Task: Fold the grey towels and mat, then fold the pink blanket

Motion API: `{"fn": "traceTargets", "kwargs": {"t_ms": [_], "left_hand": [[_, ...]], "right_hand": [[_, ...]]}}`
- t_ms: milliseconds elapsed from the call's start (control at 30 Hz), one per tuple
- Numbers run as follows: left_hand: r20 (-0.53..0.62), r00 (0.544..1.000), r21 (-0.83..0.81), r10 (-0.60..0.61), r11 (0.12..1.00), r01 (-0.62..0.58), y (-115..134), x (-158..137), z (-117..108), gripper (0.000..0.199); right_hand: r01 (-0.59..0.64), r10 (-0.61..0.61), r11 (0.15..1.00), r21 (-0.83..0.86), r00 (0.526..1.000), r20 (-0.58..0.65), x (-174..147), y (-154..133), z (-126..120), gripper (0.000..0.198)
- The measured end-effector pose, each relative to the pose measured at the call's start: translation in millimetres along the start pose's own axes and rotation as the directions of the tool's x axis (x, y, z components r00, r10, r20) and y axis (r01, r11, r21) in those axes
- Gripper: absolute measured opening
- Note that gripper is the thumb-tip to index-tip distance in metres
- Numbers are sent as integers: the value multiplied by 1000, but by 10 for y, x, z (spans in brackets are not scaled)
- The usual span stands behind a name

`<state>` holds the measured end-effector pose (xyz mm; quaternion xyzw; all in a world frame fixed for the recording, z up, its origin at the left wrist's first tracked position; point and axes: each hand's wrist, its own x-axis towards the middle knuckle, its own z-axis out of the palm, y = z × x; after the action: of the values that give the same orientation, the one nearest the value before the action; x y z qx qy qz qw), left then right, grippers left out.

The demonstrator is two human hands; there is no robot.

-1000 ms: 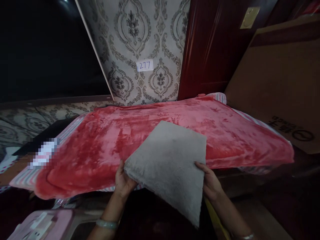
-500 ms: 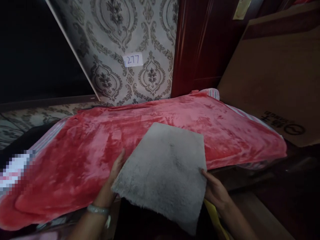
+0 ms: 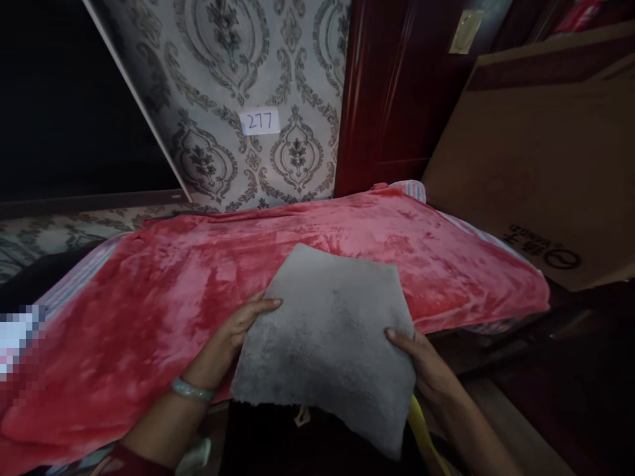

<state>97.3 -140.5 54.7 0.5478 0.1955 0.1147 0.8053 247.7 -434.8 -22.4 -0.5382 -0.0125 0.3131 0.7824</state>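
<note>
A grey, fuzzy cloth [image 3: 327, 337], roughly square and fairly flat, is held up in front of me over the near edge of the red blanket. My left hand [image 3: 243, 322] grips its left edge, thumb on top and the other fingers hidden behind. On the right edge, my right hand [image 3: 421, 360] pinches it the same way, thumb on the upper face. The lower edge looks frayed and hangs free, drooping to a corner at the lower right. A pale bangle [image 3: 192, 390] circles my left wrist.
A plush red blanket [image 3: 188, 297] covers the surface ahead. Behind it are patterned wallpaper with a paper label [image 3: 260, 121] reading 277, and a dark red door [image 3: 387, 99]. A large dark screen [image 3: 84, 106] stands at left, a cardboard box [image 3: 526, 158] at right. A yellow strip [image 3: 421, 430] hangs below.
My left hand has come up onto the cloth's left edge, its thumb now on top. My right thumb reaches further over the cloth. The cloth's lower left corner has shifted slightly.
</note>
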Motion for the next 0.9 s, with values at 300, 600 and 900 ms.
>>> {"fn": "traceTargets", "kwargs": {"t_ms": [300, 600, 900], "left_hand": [[-85, 996, -27, 29, 999, -31, 685, 404, -63, 48], [-258, 929, -113, -264, 964, 242, 120, 697, -538, 30], [-247, 897, -351, -367, 896, 270, 65, 705, -598, 39]], "right_hand": [[244, -221, 967, -77, 948, 227, 609, -803, 539, 55], [17, -8, 999, -27, 945, 328, 1371, -208, 560, 45], [11, -13, 1000, 7, 948, 319, 1331, -190, 552, 47]]}}
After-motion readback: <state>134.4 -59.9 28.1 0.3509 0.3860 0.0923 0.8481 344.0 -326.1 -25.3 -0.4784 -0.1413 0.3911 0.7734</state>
